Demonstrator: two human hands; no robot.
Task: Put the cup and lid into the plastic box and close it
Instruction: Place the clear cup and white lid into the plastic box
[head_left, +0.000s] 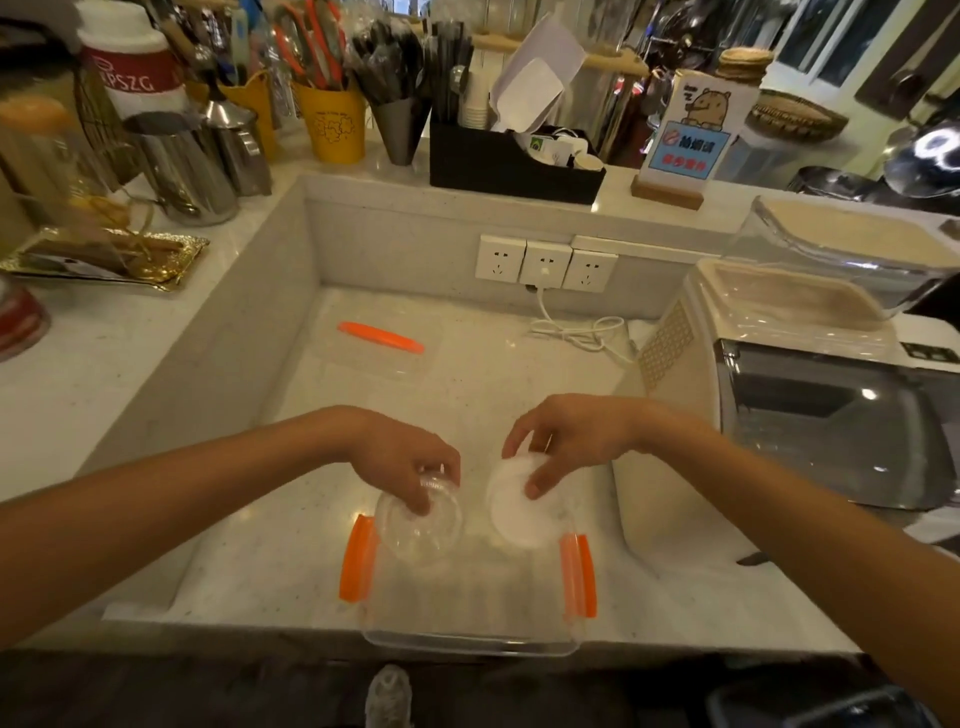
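The left hand (402, 457) pinches a clear domed lid (418, 525) from above; the right hand (563, 439) grips a white cup (517, 506) by its rim. Both hang over the open plastic box (470, 587) on the near counter (260, 561), its orange-edged box cover (382, 345) lying farther back.

Both bare forearms reach forward, left hand (410, 462) and right hand (566, 441) curled downward.

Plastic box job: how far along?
Done: nothing is closed; the box lid lies apart on the counter, behind. In hand: left hand holds the clear cup, right hand the white lid, both over the open plastic box. Left: release both, fit the box lid, snap the orange latches.
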